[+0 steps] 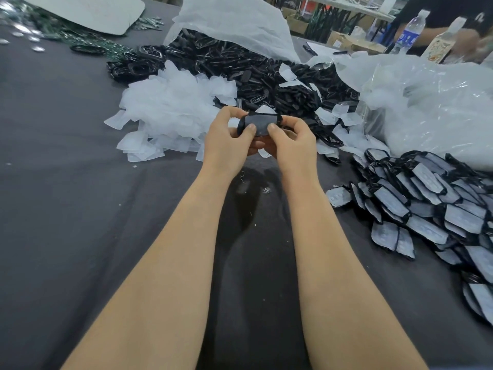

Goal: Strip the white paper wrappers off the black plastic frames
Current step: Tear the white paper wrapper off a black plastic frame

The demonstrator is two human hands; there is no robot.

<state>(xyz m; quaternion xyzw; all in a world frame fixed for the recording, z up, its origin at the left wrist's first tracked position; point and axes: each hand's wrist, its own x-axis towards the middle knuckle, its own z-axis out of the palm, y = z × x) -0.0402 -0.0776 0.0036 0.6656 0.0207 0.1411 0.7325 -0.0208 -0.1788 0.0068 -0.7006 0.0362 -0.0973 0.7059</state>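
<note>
The left hand (pixel 229 138) and right hand (pixel 293 141) pinch the black frame (pixel 260 123) between them, fingers (pixel 234 111) curled round its ends.

One frame (pixel 260 124) was between the left hand (pixel 229 140) and the right hand (pixel 290 142), above the middle of the table (pixel 66 182). The heap of loose wrappers (pixel 170 110) lay to the far left of it, the heap of bare frames (pixel 266 73) behind. The pile of wrapped frames (pixel 426 204) lay at the near right, with a bag (pixel 440 102) behind it and a bottle (pixel 410 30) farther still
</note>
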